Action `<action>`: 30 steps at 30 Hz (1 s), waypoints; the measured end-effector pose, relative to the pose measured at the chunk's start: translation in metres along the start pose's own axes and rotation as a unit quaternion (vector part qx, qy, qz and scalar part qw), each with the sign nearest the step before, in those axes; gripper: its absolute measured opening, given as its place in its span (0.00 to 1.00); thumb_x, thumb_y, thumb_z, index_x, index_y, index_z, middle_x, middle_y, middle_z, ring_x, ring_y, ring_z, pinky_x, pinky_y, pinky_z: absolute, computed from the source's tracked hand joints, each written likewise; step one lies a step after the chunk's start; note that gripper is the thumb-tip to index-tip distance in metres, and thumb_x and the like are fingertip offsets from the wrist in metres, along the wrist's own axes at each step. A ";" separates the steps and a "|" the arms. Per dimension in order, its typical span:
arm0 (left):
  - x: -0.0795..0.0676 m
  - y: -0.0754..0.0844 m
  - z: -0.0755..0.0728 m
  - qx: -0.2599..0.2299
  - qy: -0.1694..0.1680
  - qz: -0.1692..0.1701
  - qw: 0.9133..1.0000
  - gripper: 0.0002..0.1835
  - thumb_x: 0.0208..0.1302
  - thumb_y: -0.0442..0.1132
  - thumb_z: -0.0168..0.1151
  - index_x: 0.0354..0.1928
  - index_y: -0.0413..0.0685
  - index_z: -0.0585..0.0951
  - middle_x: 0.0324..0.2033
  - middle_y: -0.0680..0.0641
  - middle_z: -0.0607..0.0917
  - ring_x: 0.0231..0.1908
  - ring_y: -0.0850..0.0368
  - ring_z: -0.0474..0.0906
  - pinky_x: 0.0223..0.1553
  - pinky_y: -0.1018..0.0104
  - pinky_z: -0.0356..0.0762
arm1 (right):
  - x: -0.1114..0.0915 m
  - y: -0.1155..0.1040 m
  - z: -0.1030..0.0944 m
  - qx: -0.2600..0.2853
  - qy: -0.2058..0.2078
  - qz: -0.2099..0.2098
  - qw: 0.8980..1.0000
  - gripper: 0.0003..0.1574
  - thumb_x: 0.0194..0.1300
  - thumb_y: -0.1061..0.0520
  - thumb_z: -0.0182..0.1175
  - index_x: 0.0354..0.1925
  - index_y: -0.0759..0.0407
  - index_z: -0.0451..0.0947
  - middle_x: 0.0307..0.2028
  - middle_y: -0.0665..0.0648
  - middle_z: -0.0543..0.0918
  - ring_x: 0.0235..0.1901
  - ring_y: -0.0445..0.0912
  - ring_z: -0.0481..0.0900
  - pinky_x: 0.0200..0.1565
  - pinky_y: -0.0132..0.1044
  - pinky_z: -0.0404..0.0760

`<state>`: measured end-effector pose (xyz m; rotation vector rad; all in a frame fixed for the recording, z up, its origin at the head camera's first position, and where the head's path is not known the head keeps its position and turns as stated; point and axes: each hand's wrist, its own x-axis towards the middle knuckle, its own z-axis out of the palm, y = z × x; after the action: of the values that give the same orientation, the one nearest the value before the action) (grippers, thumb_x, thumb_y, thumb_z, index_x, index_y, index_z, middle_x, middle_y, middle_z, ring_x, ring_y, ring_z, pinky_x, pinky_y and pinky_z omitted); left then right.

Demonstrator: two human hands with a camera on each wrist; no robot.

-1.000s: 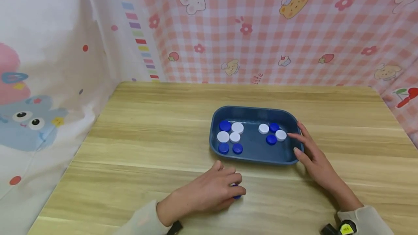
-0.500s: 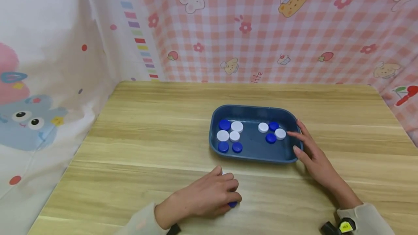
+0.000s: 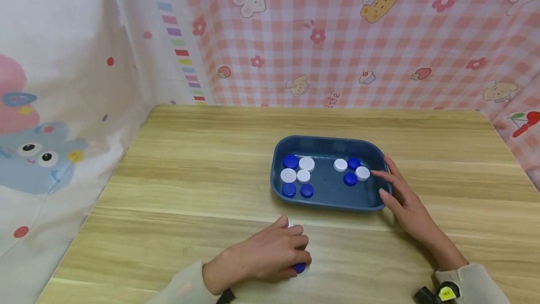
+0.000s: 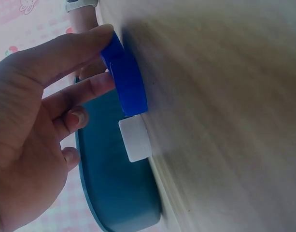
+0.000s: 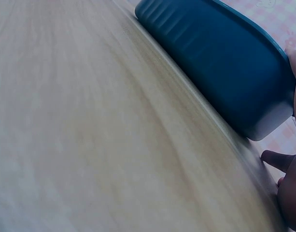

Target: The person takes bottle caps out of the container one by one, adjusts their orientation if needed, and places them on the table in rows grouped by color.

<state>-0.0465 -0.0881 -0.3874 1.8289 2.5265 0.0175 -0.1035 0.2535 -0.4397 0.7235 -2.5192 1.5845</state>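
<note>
My left hand [image 3: 272, 250] is low over the table in front of the tray, fingers bent. Between its thumb and index finger it pinches a blue bottle cap [image 4: 111, 52], seen in the left wrist view. A larger blue cap [image 4: 129, 87] overlaps that one, and a white cap [image 4: 135, 139] stands just past it on the table. From above, the hand mostly hides these caps. My right hand [image 3: 407, 203] holds the right end of the dark blue tray [image 3: 333, 207], thumb and index finger over its rim. Blue and white caps lie inside.
In the tray, one group of several caps [image 3: 303, 176] is at the left and another group [image 3: 350, 178] at the right. Behind the wooden table [image 3: 202, 154] hangs a pink checked cloth [image 3: 274, 36]; a white patterned cloth [image 3: 76, 60] hangs at the left.
My left hand has shifted slightly toward the table's front, and the blue cap under its fingers with it. A white cap has come into sight beyond the fingers. The right hand and tray stay put.
</note>
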 end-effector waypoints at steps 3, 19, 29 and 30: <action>0.000 0.000 0.001 0.003 -0.001 0.000 1.000 0.12 0.56 0.53 0.68 0.42 0.66 0.83 0.30 0.61 0.73 0.35 0.64 0.64 0.35 0.68 0.53 | 0.000 0.000 0.000 -0.002 0.000 -0.001 1.000 0.27 0.69 0.71 0.49 0.65 0.63 0.64 0.75 0.59 0.42 0.73 0.45 0.38 0.63 0.20 0.47; 0.002 0.003 0.004 0.015 0.026 -0.007 1.000 0.18 0.49 0.57 0.71 0.42 0.66 0.81 0.29 0.61 0.71 0.33 0.64 0.63 0.33 0.67 0.51 | -0.001 0.002 0.000 -0.005 -0.004 0.015 1.000 0.27 0.71 0.68 0.47 0.67 0.61 0.64 0.75 0.57 0.41 0.73 0.45 0.37 0.62 0.20 0.49; 0.010 -0.007 -0.007 -0.067 0.040 -0.010 0.997 0.21 0.56 0.61 0.66 0.49 0.65 0.81 0.37 0.61 0.75 0.39 0.65 0.65 0.38 0.68 0.54 | -0.001 -0.001 0.000 -0.004 -0.003 0.016 1.000 0.27 0.71 0.68 0.47 0.67 0.60 0.64 0.75 0.57 0.41 0.73 0.45 0.37 0.62 0.20 0.49; 0.013 -0.010 -0.008 -0.086 0.054 -0.010 0.995 0.21 0.56 0.61 0.66 0.50 0.64 0.81 0.39 0.60 0.76 0.40 0.65 0.66 0.38 0.68 0.54 | -0.001 -0.002 0.000 -0.005 -0.004 0.015 1.000 0.27 0.71 0.68 0.47 0.67 0.60 0.64 0.75 0.57 0.41 0.73 0.45 0.37 0.62 0.19 0.49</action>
<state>-0.0597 -0.0791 -0.3798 1.7833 2.5209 0.3311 -0.1021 0.2535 -0.4382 0.6950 -2.5544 1.5802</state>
